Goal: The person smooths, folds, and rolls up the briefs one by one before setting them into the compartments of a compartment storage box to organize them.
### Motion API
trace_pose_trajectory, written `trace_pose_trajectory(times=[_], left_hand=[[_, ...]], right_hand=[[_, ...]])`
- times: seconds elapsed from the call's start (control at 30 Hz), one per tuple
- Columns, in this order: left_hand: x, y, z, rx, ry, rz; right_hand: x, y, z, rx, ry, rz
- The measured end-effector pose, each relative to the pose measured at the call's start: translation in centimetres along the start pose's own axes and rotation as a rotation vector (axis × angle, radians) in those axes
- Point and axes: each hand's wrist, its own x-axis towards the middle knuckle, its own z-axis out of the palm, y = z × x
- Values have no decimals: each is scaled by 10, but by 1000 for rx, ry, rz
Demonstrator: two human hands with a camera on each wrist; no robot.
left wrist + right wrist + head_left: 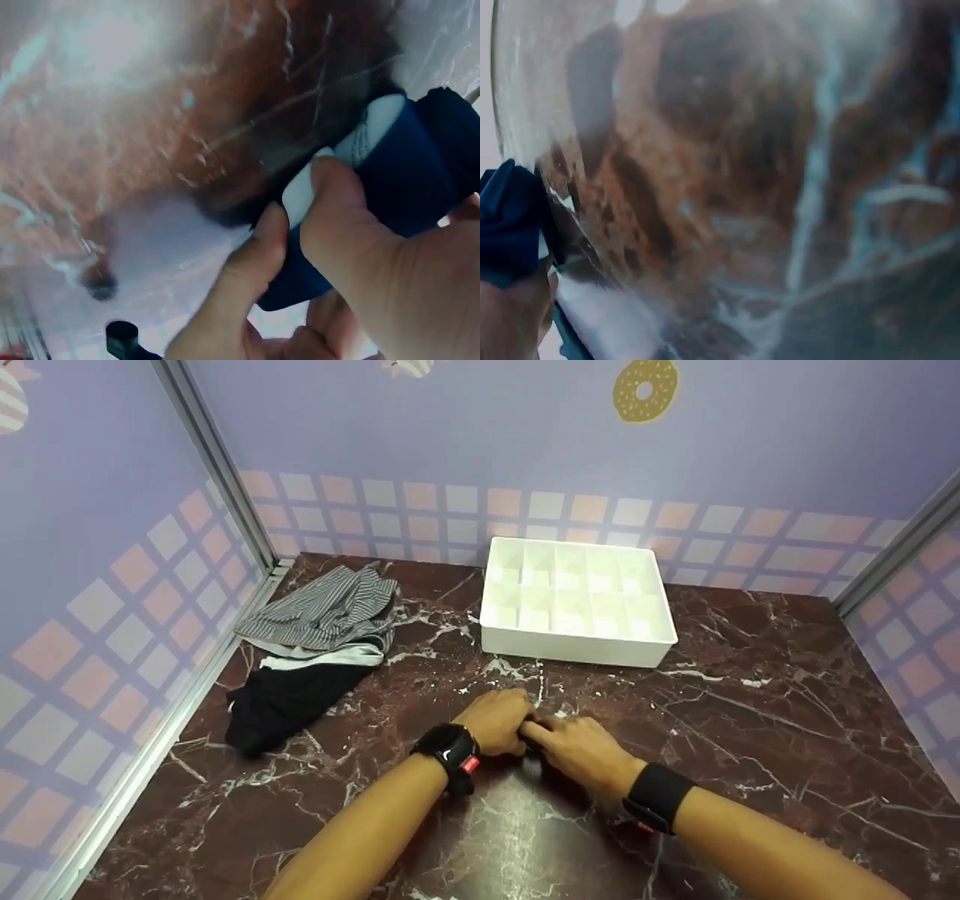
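Both hands meet over the tabletop, in front of the white box, around a small folded dark navy cloth (405,169). My left hand (495,721) grips one side of it and my right hand (585,750) pinches the other, fingertips nearly together. Up close in the left wrist view, a white inner side with faint small print shows at the cloth's edge, beside a thumb (337,195). Most of the bundle is hidden by the hands in the head view. In the right wrist view only a bit of the cloth appears at the left edge.
A white box (577,649) with several compartments stands at the back by the wall. To the left lie a grey striped cloth (330,611), a pale cloth (322,658) and a black cloth (292,705). Patterned panels enclose the dark marbled table (750,720).
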Motion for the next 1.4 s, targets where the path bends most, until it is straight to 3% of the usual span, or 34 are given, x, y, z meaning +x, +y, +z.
trace_pose_trajectory(times=[0.1, 0.23, 0.3, 0.4, 0.53, 0.7, 0.97, 1.2, 1.33, 1.4], left_hand=[[-5, -6, 2, -3, 80, -17], [-15, -12, 3, -16, 258, -68], [-21, -13, 2, -29, 321, -102], [-29, -11, 1, -52, 359, -135], [-38, -2, 4, -75, 320, -146], [-46, 14, 7, -45, 257, -100], [-50, 23, 9, 21, 252, -40], [-53, 11, 6, 30, 229, -104], [-51, 11, 6, -1, 207, -130], [-50, 9, 5, -5, 185, -142]], right_hand=[[6, 5, -6, 88, -8, 72], [17, 25, -30, 291, 9, 296], [26, 44, -47, 335, 21, 418], [41, 78, -67, 294, 56, 556], [53, 119, -77, 114, 100, 686], [56, 145, -65, -6, 88, 703], [62, 153, -41, -46, -82, 694], [81, 155, -38, -18, -228, 681], [81, 154, -44, 42, -308, 691], [80, 152, -46, 35, -352, 648]])
